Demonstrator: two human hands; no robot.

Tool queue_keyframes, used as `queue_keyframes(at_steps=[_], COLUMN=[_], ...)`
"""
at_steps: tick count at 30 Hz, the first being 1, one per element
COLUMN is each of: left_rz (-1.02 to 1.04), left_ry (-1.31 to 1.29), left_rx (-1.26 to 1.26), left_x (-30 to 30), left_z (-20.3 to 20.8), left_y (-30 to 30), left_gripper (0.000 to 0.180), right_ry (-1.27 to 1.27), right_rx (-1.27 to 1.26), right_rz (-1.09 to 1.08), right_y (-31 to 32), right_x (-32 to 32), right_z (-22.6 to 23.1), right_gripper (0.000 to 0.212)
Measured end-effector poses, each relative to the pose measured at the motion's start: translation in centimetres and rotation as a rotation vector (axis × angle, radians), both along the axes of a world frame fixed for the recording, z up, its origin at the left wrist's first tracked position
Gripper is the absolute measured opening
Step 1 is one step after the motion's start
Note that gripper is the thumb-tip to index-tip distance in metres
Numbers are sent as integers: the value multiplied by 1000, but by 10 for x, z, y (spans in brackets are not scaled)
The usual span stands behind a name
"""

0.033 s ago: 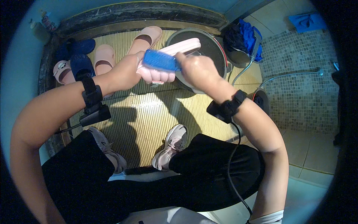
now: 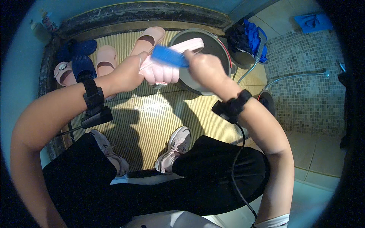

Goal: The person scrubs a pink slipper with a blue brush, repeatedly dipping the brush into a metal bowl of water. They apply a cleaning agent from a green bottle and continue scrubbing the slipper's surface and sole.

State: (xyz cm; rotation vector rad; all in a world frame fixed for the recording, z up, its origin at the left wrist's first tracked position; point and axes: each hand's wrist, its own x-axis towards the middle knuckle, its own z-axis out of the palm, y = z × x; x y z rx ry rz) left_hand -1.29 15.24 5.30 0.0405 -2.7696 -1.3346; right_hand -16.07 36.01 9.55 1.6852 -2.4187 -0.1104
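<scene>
My left hand [image 2: 127,76] is closed on one end of a pale pink slipper [image 2: 161,74], which has a puffy, ridged form and a small red-and-white patch at its lower edge. The slipper's far end reaches over a dark round basin [image 2: 216,64]. In my right hand [image 2: 207,70] is a blue scrubbing brush [image 2: 167,57], gripped at its right end and blurred by motion. The brush lies across the slipper's upper side and hides part of it; whether the bristles touch cannot be made out.
Pink slippers [image 2: 105,57] and dark blue slippers [image 2: 81,64] stand at the far left on a ribbed yellowish mat [image 2: 152,110]. Right of the basin, a bucket [image 2: 243,59] holds dark and blue cloth [image 2: 254,34]. A shower hose [image 2: 289,77] runs from the tiled wall [image 2: 300,98].
My right hand and the brush have shifted slightly to the right, and the brush's left end has moved up along the slipper. My left hand stays in place.
</scene>
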Motion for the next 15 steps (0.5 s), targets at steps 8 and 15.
queue_keyframes(at_steps=[8,15], left_rz=[-18,-15], left_ry=[-23,-17], left_rx=[-51,-2], left_x=[-6,-1], left_z=[2,-4], left_y=[-4,2], left_gripper=[39,33], right_ry=[-207,-225], right_rx=[101,90], right_rz=[-492,-228], right_y=[44,7], right_x=[-63,-6], right_z=[11,10], right_gripper=[24,30])
